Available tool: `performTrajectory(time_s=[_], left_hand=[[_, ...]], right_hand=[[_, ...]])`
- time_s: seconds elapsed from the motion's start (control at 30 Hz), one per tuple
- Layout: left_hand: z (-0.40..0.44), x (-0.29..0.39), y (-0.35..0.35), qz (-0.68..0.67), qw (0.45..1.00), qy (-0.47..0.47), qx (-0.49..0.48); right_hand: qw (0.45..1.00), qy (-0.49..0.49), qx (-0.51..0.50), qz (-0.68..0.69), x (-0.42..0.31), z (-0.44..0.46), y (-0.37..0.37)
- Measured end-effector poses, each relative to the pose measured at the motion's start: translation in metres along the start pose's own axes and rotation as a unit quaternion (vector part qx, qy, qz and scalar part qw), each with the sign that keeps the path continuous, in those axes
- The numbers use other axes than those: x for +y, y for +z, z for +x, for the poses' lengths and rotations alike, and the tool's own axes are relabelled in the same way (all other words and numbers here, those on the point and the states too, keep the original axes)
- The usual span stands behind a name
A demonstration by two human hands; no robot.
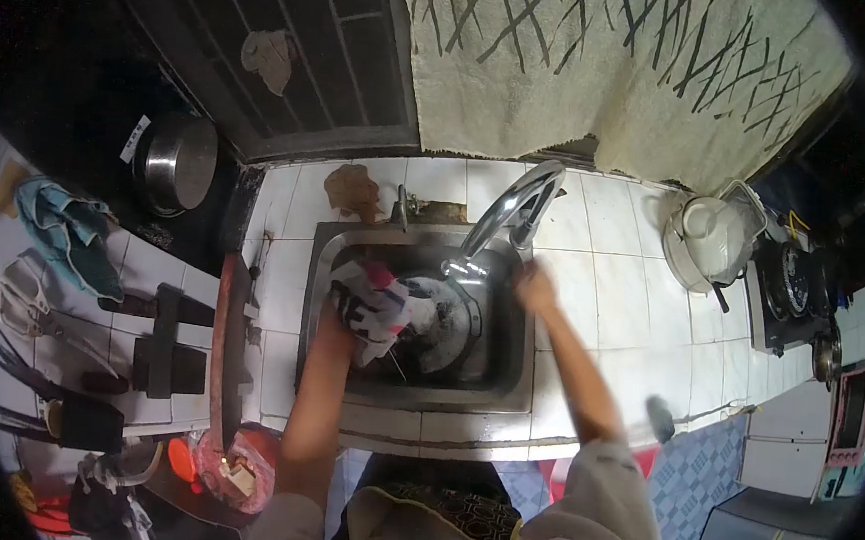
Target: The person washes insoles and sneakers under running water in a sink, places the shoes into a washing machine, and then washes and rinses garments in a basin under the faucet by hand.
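My left hand (336, 315) is in the left part of the metal sink (535, 383), wrapped in a bunched grey, black and pink patterned cloth (375, 304) that hides most of the fingers. Beside the cloth, a dark round pan (469, 328) with white soap suds lies in the basin. My right hand (533, 289) is at the sink's right rim, just below the base of the chrome faucet (517, 206). Motion smears its fingers, and whether it touches the faucet is unclear. The faucet's spout arches over the basin.
White tiles (610, 313) surround the sink. A brown rag (352, 190) lies behind it. Pale bowls (705, 239) stand at the right, near a stove (766, 303). Knives (28, 382), scissors (24, 307) and a blue towel (69, 235) hang at the left. A curtain (566, 79) hangs behind.
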State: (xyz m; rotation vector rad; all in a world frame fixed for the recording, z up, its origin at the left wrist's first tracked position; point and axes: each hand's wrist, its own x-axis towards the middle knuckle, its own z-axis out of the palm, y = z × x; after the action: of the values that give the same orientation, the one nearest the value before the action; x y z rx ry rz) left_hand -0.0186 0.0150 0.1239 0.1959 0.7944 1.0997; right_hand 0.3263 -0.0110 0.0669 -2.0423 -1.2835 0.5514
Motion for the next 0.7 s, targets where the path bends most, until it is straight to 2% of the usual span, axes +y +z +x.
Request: performTrajectory(time_s=[0.03,0.07,0.1,0.13,0.17,0.2,0.23,0.27,0.3,0.33,0.4,0.43,0.5,0.57,0.63,0.7], left_hand=[[-0.007,-0.001,0.013,-0.002,1.0,0.004,-0.003],[-0.014,-0.001,0.031,0.056,0.998,0.01,0.016],[-0.02,-0.002,0.048,0.115,0.993,0.013,0.036],[-0.024,-0.004,0.062,0.114,0.993,0.012,0.039],[-0.025,-0.006,0.077,0.226,0.971,0.001,0.078],[-0.024,-0.008,0.088,0.335,0.935,-0.008,0.114],[-0.015,-0.012,0.088,0.335,0.935,-0.01,0.113],[0.0,-0.018,0.081,0.402,0.899,0.159,0.069],[0.009,-0.021,0.081,0.452,0.83,0.325,0.021],[-0.004,-0.018,0.097,0.451,0.831,0.324,0.018],[-0.053,-0.005,0.148,0.603,0.705,0.367,0.067],[-0.063,0.0,0.157,0.602,0.706,0.367,0.065],[-0.075,0.011,0.172,0.598,0.672,0.436,-0.014],[-0.082,0.022,0.184,0.595,0.686,0.418,-0.027],[-0.085,0.032,0.189,0.614,0.646,0.448,-0.064],[-0.081,0.037,0.188,0.596,0.641,0.476,-0.083]], right_hand=[[0.96,0.013,-0.14,0.24,-0.023,-0.043,0.006],[0.926,0.038,-0.22,0.303,-0.059,-0.077,0.003],[0.897,-0.02,-0.239,0.372,-0.106,-0.105,-0.017],[0.869,-0.041,-0.249,0.426,-0.137,-0.116,-0.025],[0.892,-0.138,-0.216,0.371,-0.155,-0.114,-0.02],[0.898,-0.253,-0.111,0.343,-0.168,-0.111,-0.005],[0.899,-0.251,-0.11,0.342,-0.178,-0.109,-0.004],[0.904,-0.186,-0.125,0.364,-0.188,-0.106,-0.006],[0.905,-0.123,-0.139,0.384,-0.197,-0.102,-0.008],[0.906,-0.123,-0.136,0.382,-0.204,-0.099,-0.007],[0.875,0.058,-0.086,0.472,-0.216,-0.094,-0.005],[0.858,0.04,-0.103,0.501,-0.211,-0.082,0.005],[0.679,0.181,-0.197,0.684,-0.246,-0.096,-0.03],[0.664,0.146,-0.223,0.699,-0.245,-0.083,-0.022],[0.647,0.112,-0.249,0.712,-0.246,-0.073,-0.018],[0.61,0.127,-0.31,0.718,-0.249,-0.068,-0.018]])
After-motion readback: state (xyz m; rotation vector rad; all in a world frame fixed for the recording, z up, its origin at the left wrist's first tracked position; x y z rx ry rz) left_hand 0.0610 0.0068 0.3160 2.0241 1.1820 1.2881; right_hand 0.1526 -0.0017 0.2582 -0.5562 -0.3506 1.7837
